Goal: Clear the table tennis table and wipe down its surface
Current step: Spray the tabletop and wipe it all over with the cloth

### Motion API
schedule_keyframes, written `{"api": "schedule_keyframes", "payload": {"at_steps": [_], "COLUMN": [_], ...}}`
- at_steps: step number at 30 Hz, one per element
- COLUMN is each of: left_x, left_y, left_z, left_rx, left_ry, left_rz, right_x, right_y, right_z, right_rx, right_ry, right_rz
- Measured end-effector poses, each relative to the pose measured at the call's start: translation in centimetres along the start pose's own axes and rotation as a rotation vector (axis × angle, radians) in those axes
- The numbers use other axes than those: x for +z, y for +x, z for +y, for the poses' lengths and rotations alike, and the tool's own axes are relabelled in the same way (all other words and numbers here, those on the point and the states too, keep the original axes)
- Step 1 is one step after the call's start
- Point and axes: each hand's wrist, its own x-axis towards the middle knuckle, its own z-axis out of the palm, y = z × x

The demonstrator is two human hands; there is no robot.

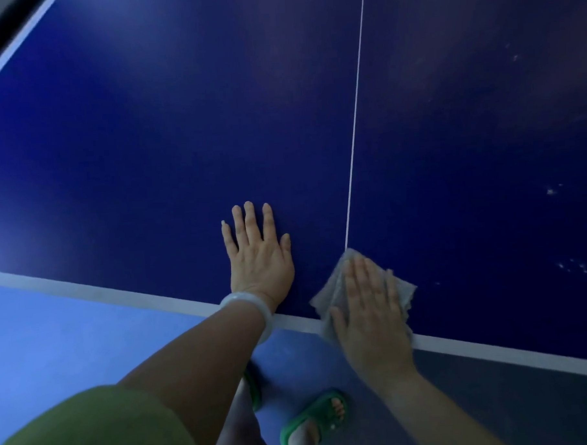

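The dark blue table tennis table [147,144] fills most of the head view, with a thin white centre line [356,112] running away from me and a white edge band [120,292] along the near side. My left hand [258,257] lies flat on the surface, fingers straight and spread, just left of the centre line. My right hand [370,313] presses flat on a grey cloth [332,288] at the near edge, where the centre line meets the band. Small pale specks [573,265] dot the surface on the right half.
Blue floor [72,343] lies below the table's near edge. My feet in green sandals [314,420] stand close under the edge. The table's left side band [12,49] and a dark strip beyond it show at the top left.
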Motion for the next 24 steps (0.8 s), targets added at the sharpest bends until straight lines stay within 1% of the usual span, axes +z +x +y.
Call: {"api": "schedule_keyframes", "payload": {"at_steps": [1,3,5,6,8,10,12,13,14,15,18,20,21,22,23,24], "left_x": [0.0,0.0,0.0,0.0,0.0,0.0,0.1,0.2,0.2,0.2,0.1,0.1,0.1,0.0,0.0,-0.1], "left_y": [0.0,0.0,0.0,0.0,0.0,0.0,0.0,0.0,0.0,-0.1,-0.2,-0.3,-0.2,-0.2,-0.2,-0.2], "left_z": [0.0,0.0,0.1,0.1,0.0,-0.2,-0.3,-0.3,-0.3,-0.2,0.0,0.0,0.0,0.0,0.1,0.1], "left_rx": [-0.002,-0.006,-0.004,-0.001,0.006,0.009,0.016,0.015,0.013,0.013,0.013,0.006,0.001,-0.003,-0.006,-0.007], "left_ry": [0.0,0.002,0.0,-0.002,-0.004,-0.006,-0.015,-0.019,-0.022,-0.023,-0.03,-0.037,-0.041,-0.045,-0.046,-0.047], "left_rz": [0.0,-0.007,-0.014,-0.013,-0.006,0.006,0.013,0.016,0.021,0.03,0.048,0.038,0.027,0.018,0.011,0.008], "right_x": [-0.1,-0.4,-0.8,-1.0,-1.0,-0.9,-0.7,-0.5,-0.3,-0.2,-0.4,-0.7,-0.8,-0.9,-0.9,-0.7], "right_y": [-0.4,-0.6,0.1,0.5,1.3,1.4,0.9,0.4,-0.2,-0.6,-0.9,-0.3,0.2,0.7,1.1,1.3], "right_z": [1.5,3.0,1.4,-0.1,-2.9,-3.7,-1.4,0.7,3.1,5.6,12.0,12.6,11.7,10.4,8.8,7.2], "right_rx": [0.036,0.187,0.344,0.375,0.317,0.158,0.018,-0.003,0.026,0.098,0.454,0.668,0.727,0.74,0.691,0.584], "right_ry": [-0.017,-0.01,0.038,0.063,0.096,0.098,0.079,0.074,0.085,0.1,0.141,0.165,0.191,0.212,0.217,0.196], "right_rz": [-0.013,-0.01,0.009,0.026,0.058,0.058,0.037,0.026,0.013,0.007,0.037,0.073,0.091,0.104,0.112,0.113]}}
